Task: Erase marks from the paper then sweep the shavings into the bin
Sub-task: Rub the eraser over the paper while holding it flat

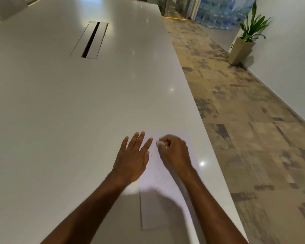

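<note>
- Near the table's (77, 111) right edge lies the paper (167, 199), white sheet, flat, long side running away from me.
- My left hand (133, 159) rests flat, fingers straight and spread, on the paper's left far corner, palm partly on bare table beside the paper.
- My right hand (174, 154) sits on the paper's far end, grip curled tight round a small white eraser (160, 143), eraser down on the sheet.
- Right hand blurred.
- Faint pencil marks (151, 155) on the paper between both hands.
- Cable slot (90, 39) in the table well beyond the paper.
- Potted plant (246, 37) on the floor, far right of the paper.
</note>
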Action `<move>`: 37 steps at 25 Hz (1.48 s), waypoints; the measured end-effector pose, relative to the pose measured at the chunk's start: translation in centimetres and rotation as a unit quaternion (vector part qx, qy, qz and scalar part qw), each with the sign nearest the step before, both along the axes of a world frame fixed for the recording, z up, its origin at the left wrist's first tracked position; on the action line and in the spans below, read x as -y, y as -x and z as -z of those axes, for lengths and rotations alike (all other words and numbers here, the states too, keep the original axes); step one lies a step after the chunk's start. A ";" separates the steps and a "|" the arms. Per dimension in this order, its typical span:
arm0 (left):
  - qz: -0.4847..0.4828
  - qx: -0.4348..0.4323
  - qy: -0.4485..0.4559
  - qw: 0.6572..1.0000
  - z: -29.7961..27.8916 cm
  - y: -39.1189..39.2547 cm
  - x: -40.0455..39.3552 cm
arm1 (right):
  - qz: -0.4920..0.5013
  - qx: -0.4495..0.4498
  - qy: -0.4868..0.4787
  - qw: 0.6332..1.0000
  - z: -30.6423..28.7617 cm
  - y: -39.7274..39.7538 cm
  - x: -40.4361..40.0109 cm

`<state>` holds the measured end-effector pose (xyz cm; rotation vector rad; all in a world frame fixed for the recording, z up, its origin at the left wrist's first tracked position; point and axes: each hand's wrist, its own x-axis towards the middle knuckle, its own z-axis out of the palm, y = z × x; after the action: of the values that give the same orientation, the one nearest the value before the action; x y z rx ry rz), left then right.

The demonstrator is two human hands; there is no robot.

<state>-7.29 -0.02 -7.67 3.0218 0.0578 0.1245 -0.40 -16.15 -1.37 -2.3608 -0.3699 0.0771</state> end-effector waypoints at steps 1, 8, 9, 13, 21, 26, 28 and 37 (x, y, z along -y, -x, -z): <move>-0.003 0.003 0.002 1.000 -0.1 0.0 0.1 | 0.037 0.007 -0.015 0.999 -0.6 -1.6 -0.8; -0.003 0.004 -0.006 1.000 0.4 -0.1 0.0 | -0.039 -0.039 0.048 0.997 0.6 2.9 0.9; -0.001 0.003 -0.006 1.000 0.4 -0.1 0.0 | -0.011 -0.025 0.037 0.999 0.5 1.1 0.4; -0.008 0.008 -0.004 1.000 0.4 -0.1 -0.1 | 0.069 -0.010 -0.003 0.998 -0.2 -1.9 -1.5; -0.001 0.013 -0.003 1.000 0.6 0.0 0.0 | 0.006 -0.060 0.029 0.998 0.1 0.1 -0.3; 0.001 0.014 -0.002 1.000 0.7 0.0 -0.2 | -0.028 -0.054 0.009 0.998 0.7 3.0 -0.1; 0.004 0.018 -0.005 1.000 0.7 0.0 -0.1 | -0.065 -0.107 0.040 0.991 0.8 3.4 1.5; 0.002 0.033 0.000 0.999 0.9 0.1 -0.2 | -0.078 -0.127 0.058 0.987 0.1 4.2 2.5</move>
<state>-7.34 0.13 -8.59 3.0149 0.0447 0.2240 -4.59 -18.61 -1.43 -2.3943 -0.4341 0.4817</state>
